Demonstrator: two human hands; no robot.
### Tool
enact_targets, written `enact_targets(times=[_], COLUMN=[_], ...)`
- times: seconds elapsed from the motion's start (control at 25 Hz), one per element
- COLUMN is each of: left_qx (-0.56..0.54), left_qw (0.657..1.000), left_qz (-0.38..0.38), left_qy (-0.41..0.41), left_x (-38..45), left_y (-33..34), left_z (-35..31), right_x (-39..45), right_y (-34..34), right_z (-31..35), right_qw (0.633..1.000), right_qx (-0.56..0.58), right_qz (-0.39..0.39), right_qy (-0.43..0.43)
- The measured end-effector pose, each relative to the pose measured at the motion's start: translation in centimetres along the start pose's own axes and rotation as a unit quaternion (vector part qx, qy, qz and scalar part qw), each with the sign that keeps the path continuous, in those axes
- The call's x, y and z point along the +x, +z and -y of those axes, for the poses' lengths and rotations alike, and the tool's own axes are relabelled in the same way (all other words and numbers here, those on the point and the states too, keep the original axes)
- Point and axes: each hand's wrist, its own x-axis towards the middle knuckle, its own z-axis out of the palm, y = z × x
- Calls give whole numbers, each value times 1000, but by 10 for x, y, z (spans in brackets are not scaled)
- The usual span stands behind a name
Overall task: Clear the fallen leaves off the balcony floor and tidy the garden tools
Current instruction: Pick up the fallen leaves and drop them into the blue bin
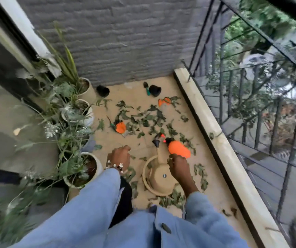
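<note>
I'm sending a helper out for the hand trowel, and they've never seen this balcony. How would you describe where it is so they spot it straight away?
Start at the grey brick wall at the balcony's far end. At its foot, toward the railing side, a black pot lies tipped over on the floor. The trowel rests against that pot's left side; it is the only tool with a green handle and dark blade there, away from the orange items among the leaves.

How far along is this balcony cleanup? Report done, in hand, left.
Done: nothing visibly; green fallen leaves cover the tan floor tiles.
In hand: the right hand is at the orange spray bottle by the upturned beige pot; the left hand reaches toward the floor.
Left: all leaves, the green-handled trowel, black plastic pots, orange gloves.
</note>
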Motion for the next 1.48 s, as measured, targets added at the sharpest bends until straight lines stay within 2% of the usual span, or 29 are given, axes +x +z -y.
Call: enact_targets(times=[0.24,0.48,0.72,0.88,1.04,1.2,1.32,1.48], left_qx=[-23,-18,-17,-36,-80,-91,-111,-149], left_qw=[998,1000,1000,999,996,994,990,976], left_qz=[-19,-13,2,-2,4,29,25,28], left_qy=[-48,-20,2,-18,-38,-58,-85,-158], left_x=[69,190,324,399,438,473,510,556], left_y=[-25,-55,-131,-169,-183,-178,-175,-165], left_z=[19,45,106,136,139,138,134,122], right_x=[88,206,338,402,448,501,551,624], right_y=[1,12,5,-9,-30,-44,-43,-39], right_z=[44,93,186,231,243,240,234,228], right_qw=[999,998,998,998,997,997,996,991], right_qx=[6,3,-1,49,63,80,68,33], right_qz=[29,26,61,34,18,-1,53,121], right_qy=[-38,-48,-16,-22,-42,-21,-4,-53])
